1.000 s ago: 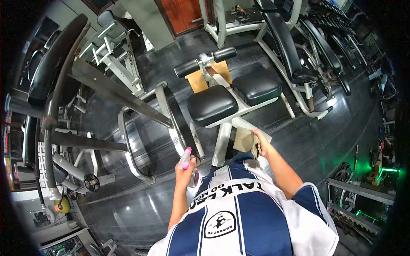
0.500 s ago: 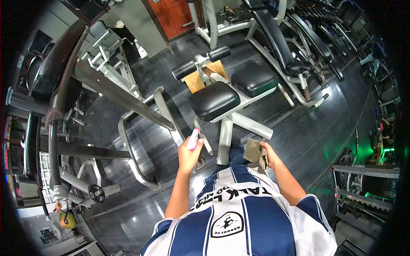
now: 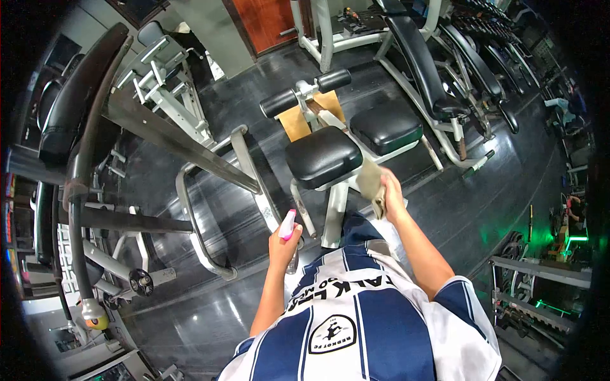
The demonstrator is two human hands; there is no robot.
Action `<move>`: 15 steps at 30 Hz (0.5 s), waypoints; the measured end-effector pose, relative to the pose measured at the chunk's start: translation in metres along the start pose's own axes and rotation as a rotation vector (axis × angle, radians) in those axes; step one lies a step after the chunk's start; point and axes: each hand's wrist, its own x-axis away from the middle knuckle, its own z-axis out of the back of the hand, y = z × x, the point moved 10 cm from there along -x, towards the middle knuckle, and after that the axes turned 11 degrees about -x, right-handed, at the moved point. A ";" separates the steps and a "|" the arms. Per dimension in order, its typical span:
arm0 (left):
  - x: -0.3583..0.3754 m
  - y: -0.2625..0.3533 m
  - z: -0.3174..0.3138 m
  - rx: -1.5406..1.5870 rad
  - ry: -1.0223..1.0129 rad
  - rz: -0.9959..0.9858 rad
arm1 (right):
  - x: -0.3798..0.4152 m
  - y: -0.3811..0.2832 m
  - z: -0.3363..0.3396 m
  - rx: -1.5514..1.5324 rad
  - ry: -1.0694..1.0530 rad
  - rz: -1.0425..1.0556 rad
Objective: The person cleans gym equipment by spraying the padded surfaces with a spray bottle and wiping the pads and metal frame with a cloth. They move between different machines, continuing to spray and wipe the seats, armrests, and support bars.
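My left hand is wrapped round a spray bottle with a white and pink trigger head; the lower part of it is hidden by the hand. In my right hand is an olive-tan cloth, pinched at its edge and hanging partly folded. The cloth overlaps the near right corner of a black padded seat on a white-framed bench. Behind that seat is a second black pad, and foam rollers sit at the bench's far end.
A grey metal machine frame stands on the floor to the left. Black inclined benches line the back right. At lower right is a metal rack. Dark rubber flooring runs between them.
My right hand has moved up and forward, bringing the cloth to the seat's near corner. My left hand with the spray bottle has dropped slightly toward my body. The view has shifted a little.
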 end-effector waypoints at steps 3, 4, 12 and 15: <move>-0.006 -0.002 -0.005 0.010 0.010 0.081 | -0.024 -0.059 -0.092 0.495 -0.292 0.410; -0.010 -0.001 -0.005 0.011 0.012 0.106 | -0.025 -0.064 -0.124 0.656 -0.426 0.559; -0.027 0.010 0.000 -0.045 0.139 0.200 | -0.061 0.066 -0.195 1.437 -0.913 0.681; -0.016 -0.009 -0.002 0.013 0.222 0.335 | -0.093 0.083 -0.206 1.459 -0.889 0.483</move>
